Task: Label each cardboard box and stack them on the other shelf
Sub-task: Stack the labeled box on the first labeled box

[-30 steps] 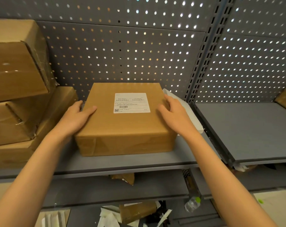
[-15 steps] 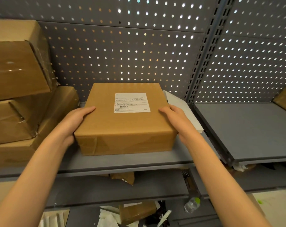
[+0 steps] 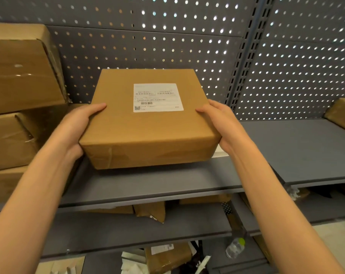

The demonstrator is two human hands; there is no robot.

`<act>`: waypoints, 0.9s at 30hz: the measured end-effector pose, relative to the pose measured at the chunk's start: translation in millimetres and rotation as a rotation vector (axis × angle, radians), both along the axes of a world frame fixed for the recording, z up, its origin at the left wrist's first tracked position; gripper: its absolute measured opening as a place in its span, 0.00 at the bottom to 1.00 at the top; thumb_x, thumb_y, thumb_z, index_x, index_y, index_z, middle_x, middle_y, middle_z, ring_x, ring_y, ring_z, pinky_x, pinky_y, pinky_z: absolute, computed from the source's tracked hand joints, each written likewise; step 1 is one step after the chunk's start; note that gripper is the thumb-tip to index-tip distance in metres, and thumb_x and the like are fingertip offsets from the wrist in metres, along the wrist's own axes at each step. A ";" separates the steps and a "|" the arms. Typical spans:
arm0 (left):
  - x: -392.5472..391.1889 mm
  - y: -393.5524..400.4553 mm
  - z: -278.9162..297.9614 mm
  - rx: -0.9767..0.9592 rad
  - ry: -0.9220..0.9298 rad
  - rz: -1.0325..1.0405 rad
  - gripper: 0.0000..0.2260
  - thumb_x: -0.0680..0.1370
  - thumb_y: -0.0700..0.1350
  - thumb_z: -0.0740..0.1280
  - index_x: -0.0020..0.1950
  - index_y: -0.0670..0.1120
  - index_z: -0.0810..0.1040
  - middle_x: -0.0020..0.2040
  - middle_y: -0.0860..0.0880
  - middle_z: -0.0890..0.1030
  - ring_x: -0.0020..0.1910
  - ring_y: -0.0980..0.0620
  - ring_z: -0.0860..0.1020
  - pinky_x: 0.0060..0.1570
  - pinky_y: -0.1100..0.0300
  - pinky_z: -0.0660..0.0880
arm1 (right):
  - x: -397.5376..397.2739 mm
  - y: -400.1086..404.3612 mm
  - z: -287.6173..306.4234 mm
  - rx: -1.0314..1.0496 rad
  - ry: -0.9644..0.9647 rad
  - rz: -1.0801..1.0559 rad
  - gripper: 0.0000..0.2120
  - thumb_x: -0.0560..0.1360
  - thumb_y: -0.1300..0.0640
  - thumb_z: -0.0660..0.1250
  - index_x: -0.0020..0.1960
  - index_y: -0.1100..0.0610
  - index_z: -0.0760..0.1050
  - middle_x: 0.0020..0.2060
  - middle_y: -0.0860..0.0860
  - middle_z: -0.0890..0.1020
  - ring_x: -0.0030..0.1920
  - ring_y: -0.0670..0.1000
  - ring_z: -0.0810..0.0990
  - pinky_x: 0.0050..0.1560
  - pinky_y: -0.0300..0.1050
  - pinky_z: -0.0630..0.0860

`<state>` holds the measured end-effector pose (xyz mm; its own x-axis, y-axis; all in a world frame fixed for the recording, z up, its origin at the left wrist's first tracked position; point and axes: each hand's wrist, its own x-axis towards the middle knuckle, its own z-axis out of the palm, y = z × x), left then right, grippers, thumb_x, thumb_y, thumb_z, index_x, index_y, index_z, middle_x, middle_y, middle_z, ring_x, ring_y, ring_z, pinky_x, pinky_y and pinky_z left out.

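Hands — left point(image 3: 76, 125), right point(image 3: 219, 123) — grip flat matte cardboard box point(image 3: 148, 133).

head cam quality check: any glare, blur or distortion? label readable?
Head view: backlight through the pegboard holes blooms into bright dots; tape on the left stacked boxes glares; wide-angle bends the upright and shelf edges; the label on the held box is sharp enough to show a barcode, its text too small to read.

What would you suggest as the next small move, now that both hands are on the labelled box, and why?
Probably carry the labelled box rightward to the right-hand shelf. The white label is already on its top, the left hand and right hand each have a grip on a side, and the box appears lifted off the shelf board. The right-hand shelf shows bare space beside another box.
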<state>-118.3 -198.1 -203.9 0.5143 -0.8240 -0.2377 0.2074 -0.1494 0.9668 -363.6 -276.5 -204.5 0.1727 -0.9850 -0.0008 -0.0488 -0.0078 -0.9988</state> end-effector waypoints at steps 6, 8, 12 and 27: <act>-2.2 3.3 9.6 -0.059 -0.012 -0.006 0.08 0.75 0.51 0.68 0.52 0.51 0.78 0.45 0.51 0.82 0.42 0.54 0.80 0.36 0.61 0.74 | -1.3 8.6 9.0 -0.051 -0.006 -0.029 0.10 0.76 0.59 0.63 0.54 0.55 0.78 0.49 0.51 0.83 0.44 0.50 0.80 0.44 0.42 0.76; -3.8 3.7 11.6 -0.077 -0.020 -0.018 0.07 0.75 0.51 0.68 0.51 0.52 0.78 0.46 0.52 0.82 0.43 0.54 0.80 0.37 0.61 0.74 | -3.5 12.0 11.0 -0.065 -0.010 -0.037 0.09 0.75 0.59 0.63 0.53 0.54 0.79 0.48 0.51 0.83 0.44 0.49 0.80 0.44 0.41 0.76; -10.1 4.9 15.4 -0.125 -0.057 -0.032 0.04 0.75 0.50 0.67 0.45 0.52 0.77 0.44 0.53 0.82 0.42 0.55 0.80 0.39 0.61 0.75 | -9.4 16.8 15.1 -0.092 -0.019 -0.070 0.08 0.75 0.59 0.64 0.50 0.54 0.80 0.45 0.50 0.83 0.44 0.49 0.79 0.46 0.43 0.74; -69.3 -22.2 25.9 -0.252 -0.019 -0.276 0.06 0.77 0.45 0.63 0.47 0.47 0.79 0.36 0.55 0.84 0.36 0.59 0.82 0.37 0.67 0.78 | -84.2 31.5 23.5 -0.121 -0.063 -0.223 0.07 0.74 0.58 0.65 0.47 0.50 0.80 0.41 0.45 0.84 0.37 0.43 0.80 0.37 0.35 0.77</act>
<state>-187.6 -220.3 -178.0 0.2671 -0.9637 -0.0026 0.1741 0.0457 0.9837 -447.8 -245.0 -180.9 -0.0530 -0.9909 0.1235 0.0000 -0.1237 -0.9923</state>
